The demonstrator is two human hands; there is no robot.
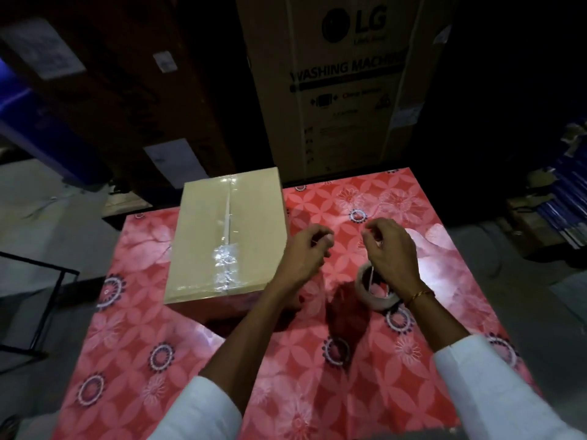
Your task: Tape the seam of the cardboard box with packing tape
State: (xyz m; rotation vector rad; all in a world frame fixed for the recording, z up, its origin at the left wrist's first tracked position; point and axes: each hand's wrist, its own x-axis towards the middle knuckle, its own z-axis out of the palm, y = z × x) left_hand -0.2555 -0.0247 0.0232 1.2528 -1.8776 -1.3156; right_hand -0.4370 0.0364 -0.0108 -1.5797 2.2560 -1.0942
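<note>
Both hands (349, 249) curled, pinching unclear, tape roll (374, 292) beneath right, box (228, 236) leftward.

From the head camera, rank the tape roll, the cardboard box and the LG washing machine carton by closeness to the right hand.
From the right hand:
1. Tape roll, just below the wrist.
2. Cardboard box, to the left.
3. LG washing machine carton, behind the table.
</note>
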